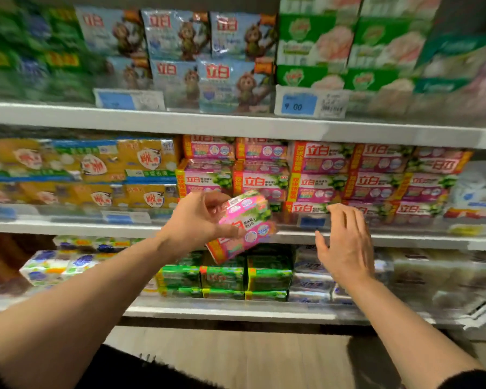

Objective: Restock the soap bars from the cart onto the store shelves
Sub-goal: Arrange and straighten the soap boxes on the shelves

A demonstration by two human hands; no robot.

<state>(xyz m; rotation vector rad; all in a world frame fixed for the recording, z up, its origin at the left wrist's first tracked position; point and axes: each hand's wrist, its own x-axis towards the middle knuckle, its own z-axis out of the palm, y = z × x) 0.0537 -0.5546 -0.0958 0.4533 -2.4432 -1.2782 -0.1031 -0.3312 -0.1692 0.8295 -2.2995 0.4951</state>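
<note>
My left hand (199, 217) grips a pink soap bar pack (243, 224) with a red-orange band, tilted in front of the middle shelf (68, 227). Stacks of matching pink soap packs (320, 175) fill that shelf just behind it. My right hand (345, 242) hovers to the right of the held pack, fingers spread and relaxed, holding nothing, close to the shelf edge and the lowest row of pink packs. The cart is out of view.
Yellow soap packs (101, 169) sit left on the middle shelf. Blue monkey-print packs (208, 51) and green-white boxes (334, 46) fill the top shelf, with a price tag (310, 103). Green soap packs (244, 273) and silvery packs (312, 279) lie on the bottom shelf.
</note>
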